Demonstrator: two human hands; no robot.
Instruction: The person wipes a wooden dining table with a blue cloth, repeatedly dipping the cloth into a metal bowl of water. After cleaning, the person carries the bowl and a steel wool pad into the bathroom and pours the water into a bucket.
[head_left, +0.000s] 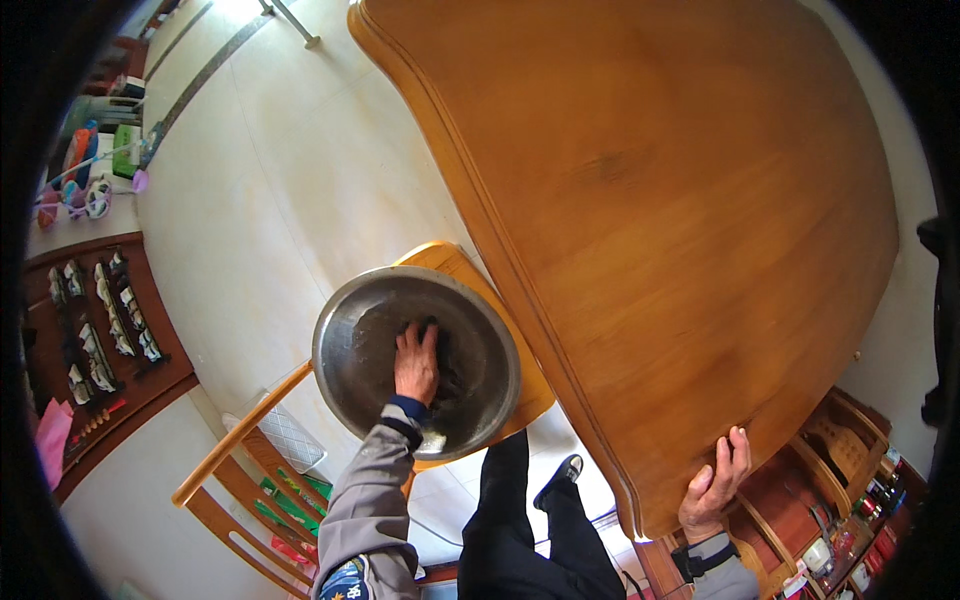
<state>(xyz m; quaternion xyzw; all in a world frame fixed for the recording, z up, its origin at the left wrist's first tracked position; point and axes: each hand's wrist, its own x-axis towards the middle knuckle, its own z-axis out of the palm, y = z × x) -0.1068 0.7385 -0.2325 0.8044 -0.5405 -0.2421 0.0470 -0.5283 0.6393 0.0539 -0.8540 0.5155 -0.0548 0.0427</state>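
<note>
A round metal basin (337, 360) rests on the seat of a wooden chair (536, 382). Water seems to lie in it, with a dark, soft-looking thing (452, 379) at the bottom, perhaps a cloth. Down inside the basin, my left hand (417, 365) touches this dark thing; its fingertips are lost against it, so I cannot tell how firmly they close. My right hand (716, 480) rests on the near end of the brown wooden table (675, 262), fingers extended, thumb apart, holding nothing.
The slatted chair back (247, 435) rises at lower left. A white plastic basket (291, 435) stands on the floor behind it. At lower right are more wooden chairs (832, 442) and a cluttered shelf (855, 540). A dark red rack (112, 322) is at the left wall.
</note>
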